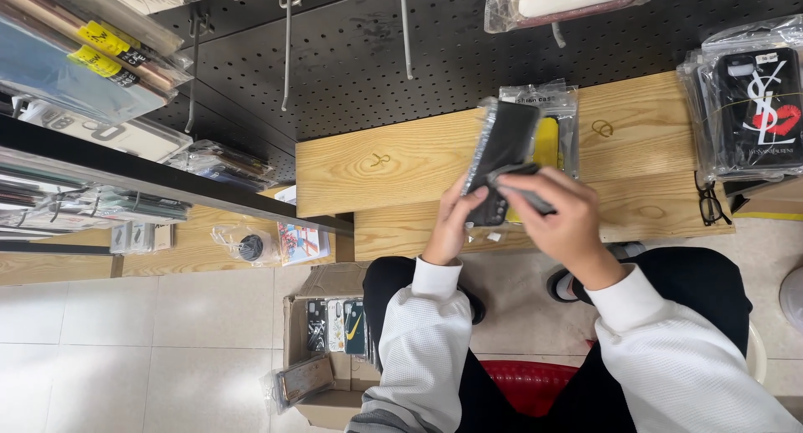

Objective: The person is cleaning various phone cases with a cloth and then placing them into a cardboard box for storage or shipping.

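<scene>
The left hand (452,224) pinches the lower edge of a dark phone case (502,153), whose long axis runs up and away from that grip. Just right, the right hand (556,211) seems closed on its plastic sleeve (556,119).

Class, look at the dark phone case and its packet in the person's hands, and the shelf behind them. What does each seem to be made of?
Dark phone case: probably matte plastic or rubber, dull with no shine. Packet: thin clear plastic film, glossy and crinkled. Shelf: light wood or wood-look laminate, with visible grain lines.
</scene>
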